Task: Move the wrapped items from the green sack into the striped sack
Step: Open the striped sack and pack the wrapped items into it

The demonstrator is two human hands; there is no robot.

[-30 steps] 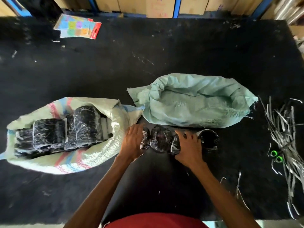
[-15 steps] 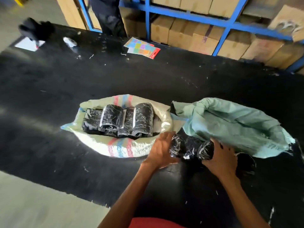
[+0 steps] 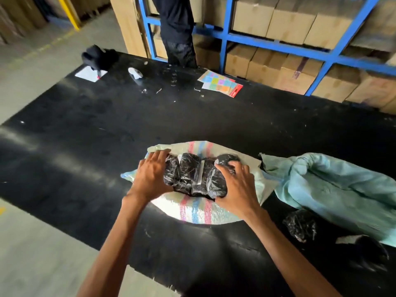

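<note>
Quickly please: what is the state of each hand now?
Left hand: open, pressing the wrapped bundle from its end.
Right hand: closed, gripping the wrapped bundle.

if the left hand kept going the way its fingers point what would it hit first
Likely the striped sack at its far rim, just beyond the left hand; depth is unclear.
</note>
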